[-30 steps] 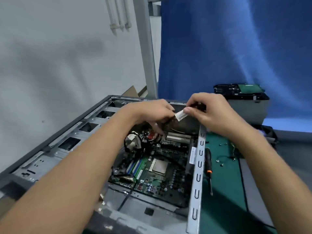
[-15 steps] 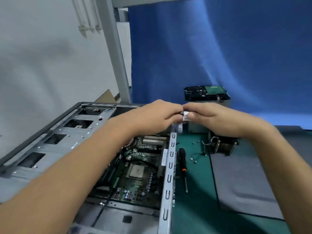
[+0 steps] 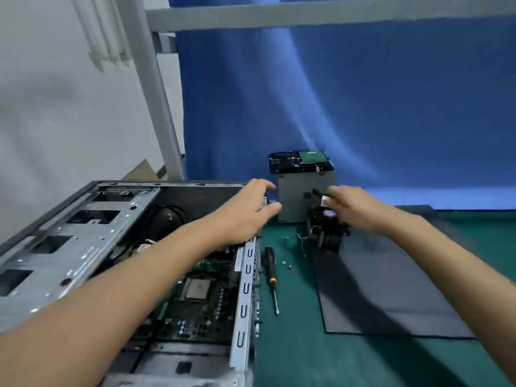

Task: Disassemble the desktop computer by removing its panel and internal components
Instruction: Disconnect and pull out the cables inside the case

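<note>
Backdrop: blue cloth [image 3: 363, 93] across 12 to 3 o'clock, grey wall [image 3: 55, 107] at 9 to 11 o'clock, a grey metal post [image 3: 156, 107] slanting between them. Bench surface: green mat [image 3: 293, 353]. Computer case [image 3: 69, 247] lies on its side at 8 o'clock of the view, side panel off, interior exposed; motherboard [image 3: 201, 317] seated inside, bare processor [image 3: 198, 289] visible near its middle. Left hand [image 3: 245, 210] hovers over the case's far right corner, fingers spread and relaxed, holding nothing. Right hand [image 3: 357, 208], at 3 o'clock of the left and apart from it, pinches a small black part [image 3: 317, 192] with a white tag between thumb and fingertips; the part is outside the case, above the cooler [image 3: 326, 230]. Cooler stands on the mat at 3 o'clock of the case's far corner. Grey metal box [image 3: 296, 196] at 11 o'clock of the cooler, just beside it, with a black drive [image 3: 298, 160] lying on top, green board face up. Screwdriver [image 3: 270, 272], black handle with orange collar, lies on the mat just beside the case's right rail, tip toward 6 o'clock. Loose screws [image 3: 287, 263] scattered between screwdriver and cooler. Dark grey sheet [image 3: 385, 289] lies flat at 4 o'clock, under the right forearm
</note>
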